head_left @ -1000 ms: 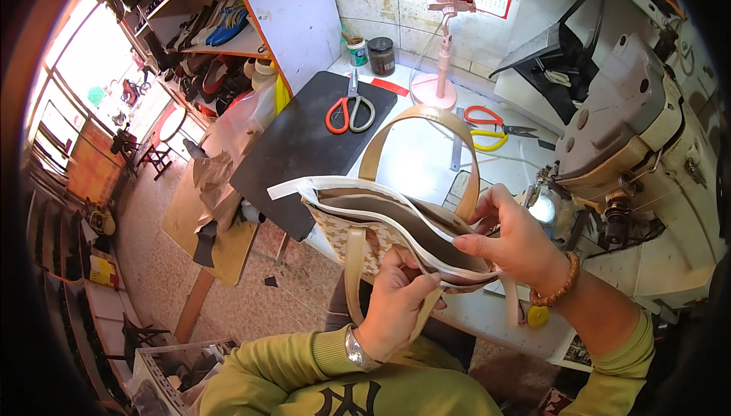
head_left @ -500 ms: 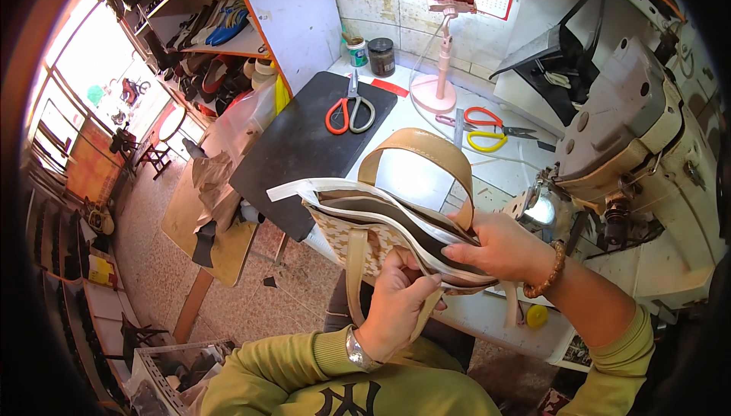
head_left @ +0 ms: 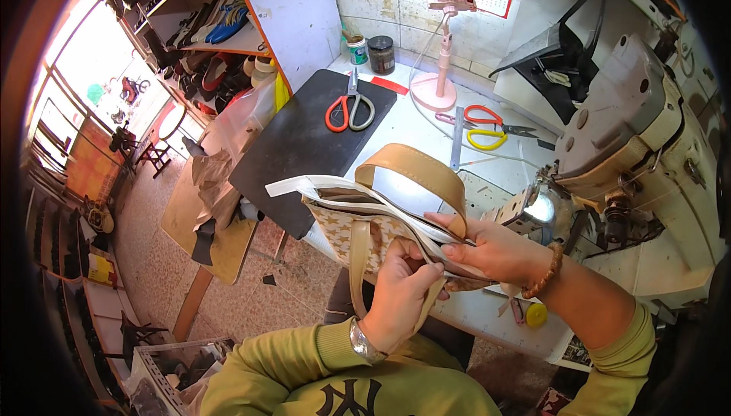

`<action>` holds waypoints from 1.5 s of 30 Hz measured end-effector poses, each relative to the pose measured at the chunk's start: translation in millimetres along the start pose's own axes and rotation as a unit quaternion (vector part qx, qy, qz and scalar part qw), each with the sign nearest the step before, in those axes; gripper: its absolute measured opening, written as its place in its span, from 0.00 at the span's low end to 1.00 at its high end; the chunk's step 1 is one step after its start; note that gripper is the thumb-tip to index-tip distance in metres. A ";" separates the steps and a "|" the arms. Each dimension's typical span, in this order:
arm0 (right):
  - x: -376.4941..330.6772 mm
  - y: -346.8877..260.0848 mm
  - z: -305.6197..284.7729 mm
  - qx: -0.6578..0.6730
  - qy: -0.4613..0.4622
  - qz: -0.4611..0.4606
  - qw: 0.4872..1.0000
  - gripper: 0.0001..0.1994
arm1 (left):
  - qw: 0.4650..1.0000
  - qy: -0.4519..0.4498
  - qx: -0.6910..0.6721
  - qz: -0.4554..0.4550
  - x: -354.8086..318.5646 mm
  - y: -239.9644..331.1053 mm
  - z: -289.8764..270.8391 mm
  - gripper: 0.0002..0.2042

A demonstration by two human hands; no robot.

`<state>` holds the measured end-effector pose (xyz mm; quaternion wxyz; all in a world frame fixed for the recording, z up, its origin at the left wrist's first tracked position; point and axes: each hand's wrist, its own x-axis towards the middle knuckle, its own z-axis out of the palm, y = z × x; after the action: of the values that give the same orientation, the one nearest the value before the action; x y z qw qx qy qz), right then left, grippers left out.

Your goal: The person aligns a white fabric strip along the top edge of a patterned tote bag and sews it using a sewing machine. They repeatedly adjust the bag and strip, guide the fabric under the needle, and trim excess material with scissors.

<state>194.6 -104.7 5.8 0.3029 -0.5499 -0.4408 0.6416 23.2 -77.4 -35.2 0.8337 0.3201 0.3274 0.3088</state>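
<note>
A handbag (head_left: pixel 346 237) with a white and gold star-like pattern is held up between my hands, its top tilted toward me. White zipper tape (head_left: pixel 293 184) runs along its mouth and sticks out at the left end. One tan handle (head_left: pixel 415 163) arches over the far side; the other tan handle (head_left: pixel 358 267) hangs on the near side. My left hand (head_left: pixel 400 290) pinches the near rim close to the right end of the mouth. Opposite it, my right hand (head_left: pixel 499 250) grips the far rim, thumb on top and fingers partly hidden behind the bag.
A black mat (head_left: pixel 293 142) with red-and-grey-handled scissors (head_left: pixel 350 107) lies on the white table. Farther right are red-and-yellow-handled scissors (head_left: pixel 495 128), a ruler (head_left: pixel 457 142) and a pink stand (head_left: pixel 435 92). A sewing machine (head_left: pixel 632 134) rises at the right; a yellow disc (head_left: pixel 537 315) lies near the front edge.
The bag's mouth has narrowed at the right end as my hands came closer together. The far handle has dropped and shifted slightly left.
</note>
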 end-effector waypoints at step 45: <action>-65.7 -5.9 50.4 -0.552 0.267 -0.394 0.685 0.08 | 1.000 -0.005 -0.010 0.028 -12.4 -4.9 -6.2 0.10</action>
<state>158.9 -171.3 40.2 0.2743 -0.5419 -0.7913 -0.0702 12.7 -87.3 -38.1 0.8297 0.3222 0.3108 0.3334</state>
